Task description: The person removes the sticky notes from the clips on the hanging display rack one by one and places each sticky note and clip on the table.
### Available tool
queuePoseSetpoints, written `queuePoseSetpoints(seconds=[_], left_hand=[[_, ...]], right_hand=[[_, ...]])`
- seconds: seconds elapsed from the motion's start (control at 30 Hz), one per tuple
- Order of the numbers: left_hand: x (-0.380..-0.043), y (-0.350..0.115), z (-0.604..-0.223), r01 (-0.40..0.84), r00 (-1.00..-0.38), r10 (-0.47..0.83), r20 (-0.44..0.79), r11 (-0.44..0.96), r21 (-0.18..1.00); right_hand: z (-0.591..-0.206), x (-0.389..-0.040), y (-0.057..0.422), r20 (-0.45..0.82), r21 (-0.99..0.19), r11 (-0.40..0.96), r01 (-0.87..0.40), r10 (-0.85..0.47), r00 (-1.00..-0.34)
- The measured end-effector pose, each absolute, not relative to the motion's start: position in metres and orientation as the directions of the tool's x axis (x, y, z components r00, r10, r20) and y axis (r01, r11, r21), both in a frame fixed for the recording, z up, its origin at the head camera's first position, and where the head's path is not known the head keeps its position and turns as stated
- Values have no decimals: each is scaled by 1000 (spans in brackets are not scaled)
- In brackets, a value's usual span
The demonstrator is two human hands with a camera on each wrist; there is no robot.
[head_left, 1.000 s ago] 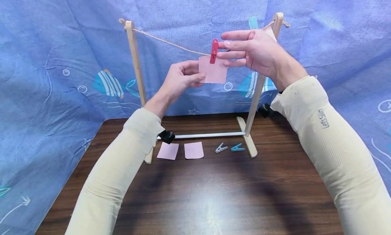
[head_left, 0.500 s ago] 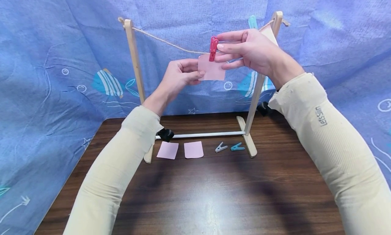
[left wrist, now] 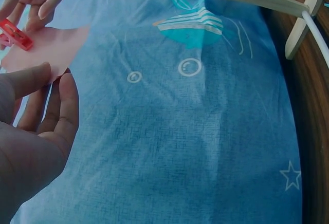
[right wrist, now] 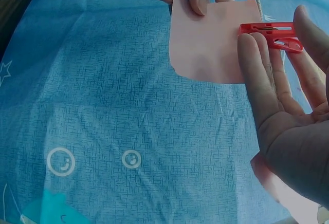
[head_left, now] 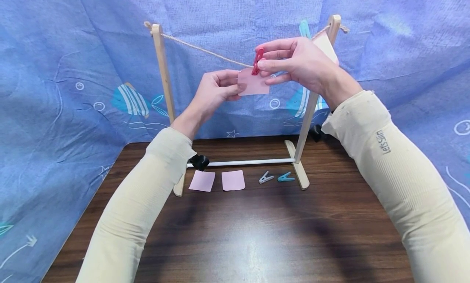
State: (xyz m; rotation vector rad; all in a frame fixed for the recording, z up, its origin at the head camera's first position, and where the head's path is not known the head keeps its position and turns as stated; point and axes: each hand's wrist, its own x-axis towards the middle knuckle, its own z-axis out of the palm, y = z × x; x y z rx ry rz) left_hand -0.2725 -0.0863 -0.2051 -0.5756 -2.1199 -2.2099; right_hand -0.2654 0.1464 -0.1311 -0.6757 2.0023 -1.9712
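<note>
Fingers that stretched nearly straight a second ago now bend in, as the right hand (head_left: pixel 304 64) pinches a red clothespin (head_left: pixel 258 57) over a pink note's (head_left: pixel 256 85) upper edge at the sagging rope (head_left: pixel 209 51). The left hand (head_left: pixel 214 89) grips the note's left edge; two more notes (head_left: pixel 233 180) lie below on the table (head_left: pixel 235 221).

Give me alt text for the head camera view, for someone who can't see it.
A person's left hand pinches a pink paper square at a rope strung between wooden posts, while the right hand holds a red clothespin at the square's top edge. On the dark table below lie two pink squares, a white clothespin and a blue clothespin.
</note>
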Motion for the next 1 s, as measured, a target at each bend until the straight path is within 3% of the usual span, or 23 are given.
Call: queuePoseSetpoints(seconds=[0.4,1.0], left_hand=[[-270,-86,-204,280,-928,232,292,-81,956],[-270,-85,-206,289,-922,245,299,-79,954]], right_hand=[[-134,-268,152,164,-985,-37,-168,-500,-851],[-134,-267,149,167,-975,53,-215,-461,-871]])
